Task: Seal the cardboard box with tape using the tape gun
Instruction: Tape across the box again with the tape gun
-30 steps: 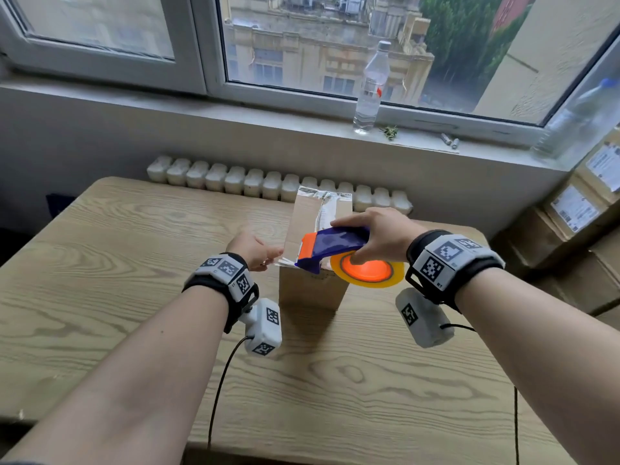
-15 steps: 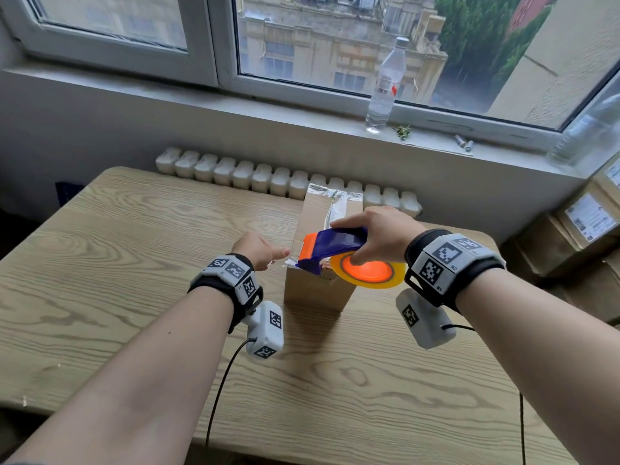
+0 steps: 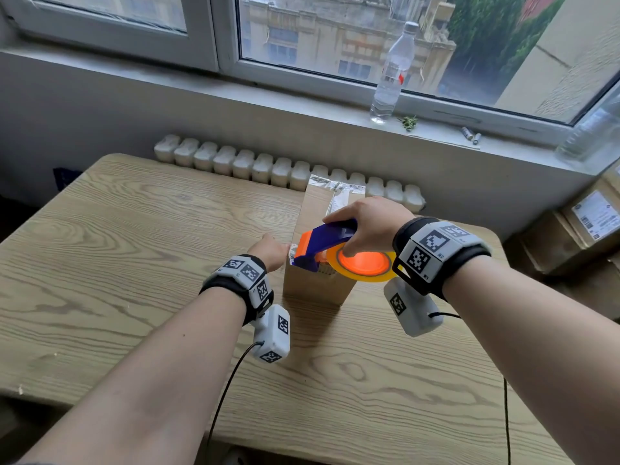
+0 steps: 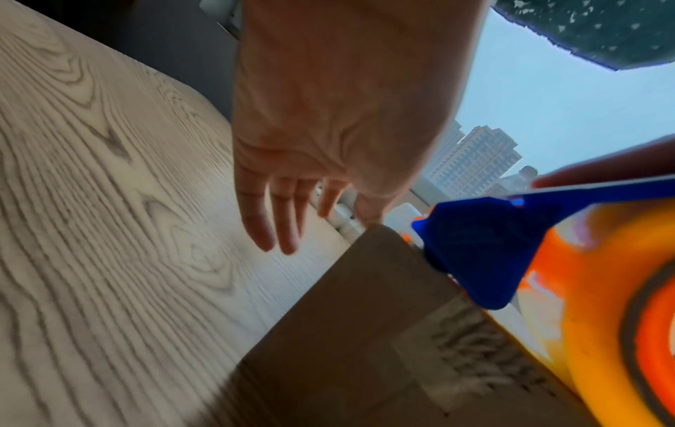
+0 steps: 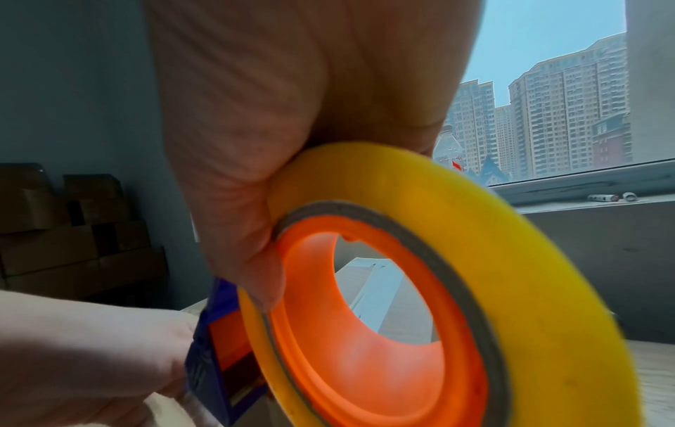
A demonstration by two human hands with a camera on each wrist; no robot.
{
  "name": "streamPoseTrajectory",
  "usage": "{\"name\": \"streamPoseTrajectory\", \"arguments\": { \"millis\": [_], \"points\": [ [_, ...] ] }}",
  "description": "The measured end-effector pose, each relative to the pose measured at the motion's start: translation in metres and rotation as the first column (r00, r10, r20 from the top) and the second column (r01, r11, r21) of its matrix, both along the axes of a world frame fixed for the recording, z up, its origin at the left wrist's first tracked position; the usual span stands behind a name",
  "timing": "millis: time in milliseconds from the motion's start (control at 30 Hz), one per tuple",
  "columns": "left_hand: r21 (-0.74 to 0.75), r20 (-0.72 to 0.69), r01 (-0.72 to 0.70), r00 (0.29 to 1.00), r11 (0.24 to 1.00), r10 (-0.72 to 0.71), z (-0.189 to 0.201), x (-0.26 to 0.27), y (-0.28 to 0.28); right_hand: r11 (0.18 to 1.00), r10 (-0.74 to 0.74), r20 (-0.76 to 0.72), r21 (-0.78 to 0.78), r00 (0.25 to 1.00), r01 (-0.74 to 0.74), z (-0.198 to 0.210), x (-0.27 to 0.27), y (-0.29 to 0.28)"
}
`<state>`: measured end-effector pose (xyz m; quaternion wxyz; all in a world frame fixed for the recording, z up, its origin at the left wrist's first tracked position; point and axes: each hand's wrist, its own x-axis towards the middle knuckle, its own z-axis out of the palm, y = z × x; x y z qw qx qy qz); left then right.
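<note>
A narrow cardboard box [image 3: 315,283] stands on the wooden table [image 3: 134,263], with shiny clear tape along its top and far end. My right hand [image 3: 369,226] grips the blue and orange tape gun [image 3: 330,238] from above, its yellow roll [image 3: 364,265] hanging off the box's near right. The gun's mouth sits on the near end of the box top. My left hand [image 3: 273,251] is at the box's near left top corner. In the left wrist view its fingers [image 4: 292,208] hang straight while the thumb touches the box [image 4: 365,317] edge beside the gun [image 4: 475,248]. The roll [image 5: 511,260] fills the right wrist view.
A radiator [image 3: 285,166] runs behind the table under the window sill, where a clear water bottle [image 3: 389,72] and small batteries [image 3: 469,134] sit. Labelled cardboard boxes [image 3: 570,236] are stacked at the right. Wrist camera cables hang over the table's near edge.
My left hand has edged right to the box's near left corner, where the tape end lies. The tape gun has stayed at the near end of the box top.
</note>
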<state>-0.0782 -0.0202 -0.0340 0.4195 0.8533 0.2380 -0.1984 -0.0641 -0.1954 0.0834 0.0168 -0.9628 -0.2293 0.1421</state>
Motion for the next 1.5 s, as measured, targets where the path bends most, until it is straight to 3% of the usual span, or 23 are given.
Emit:
{"name": "streamPoseTrajectory", "arguments": {
  "millis": [100, 167, 233, 400, 533, 767, 1000, 1233, 1500],
  "points": [
    [0.12, 0.103, -0.062, 0.993, 0.991, 0.05, -0.002, 0.002, 0.006, 1.0, 0.007, 0.006, 0.001, 1.0, -0.007, 0.0, 0.0, 0.0],
    [-0.014, 0.187, -0.113, 0.976, 0.993, 0.114, -0.002, 0.008, 0.007, 1.0, 0.015, 0.006, 0.004, 1.0, -0.015, 0.001, 0.001, 0.0],
    [-0.097, 0.167, -0.083, 0.981, 0.992, 0.098, 0.008, 0.011, 0.003, 1.0, 0.022, 0.006, 0.003, 1.0, -0.022, 0.001, 0.002, 0.0],
    [-0.086, 0.076, 0.07, 0.995, 0.994, -0.064, 0.017, 0.014, -0.001, 1.0, 0.024, -0.001, 0.014, 1.0, -0.024, 0.001, 0.003, -0.001],
    [-0.109, 0.033, 0.035, 0.999, 0.993, -0.032, 0.012, 0.012, 0.0, 0.999, 0.037, -0.002, 0.012, 0.999, -0.037, 0.001, 0.003, 0.001],
    [0.014, 0.006, 0.06, 0.998, 0.998, -0.06, 0.014, 0.015, -0.004, 0.996, 0.04, -0.084, 0.079, 0.996, -0.034, 0.011, 0.0, -0.016],
    [0.153, -0.02, 0.116, 0.993, 0.981, -0.114, 0.021, 0.013, -0.01, 0.994, 0.084, -0.068, 0.073, 0.994, -0.079, 0.017, -0.009, -0.038],
    [0.168, -0.034, 0.118, 0.993, 0.979, -0.113, 0.024, 0.014, -0.013, 0.998, 0.03, -0.099, 0.05, 0.995, -0.025, 0.027, -0.01, -0.085],
    [0.165, 0.013, 0.072, 0.997, 0.984, -0.075, 0.024, 0.009, -0.014, 0.999, 0.042, -0.105, 0.031, 0.994, -0.039, 0.016, -0.012, -0.085]
  ]
}}
